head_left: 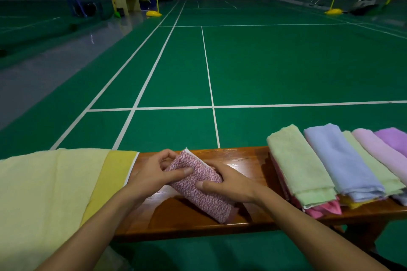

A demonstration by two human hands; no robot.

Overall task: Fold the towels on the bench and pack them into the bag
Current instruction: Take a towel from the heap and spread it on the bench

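A small pink-and-white speckled towel (199, 185), folded into a narrow strip, lies diagonally on the glossy brown wooden surface (240, 160), its far end lifted slightly and its near end reaching close to the front edge. Both hands hold it. The left hand (154, 171) grips the far end, thumb lying across the top of the cloth and fingers curled round the raised end. The right hand (226, 180) clasps the middle of the strip from the right side, thumb on top and fingers wrapped over the far edge.

To the left, a large pale yellow cloth with a darker yellow band and a thin white edge (55, 193) drapes over the surface and hangs toward the camera; the left forearm passes over it. To the right, apart from the speckled towel, folded towels lie side by side and overlap: a light green towel (297, 160), a lavender-blue towel (339, 160), another light green towel (372, 171), a pale pink towel (381, 152) and a purple towel (394, 138). A bright pink cloth (326, 209) shows beneath the nearest green one. Beyond lies a green court floor with white lines (286, 61).
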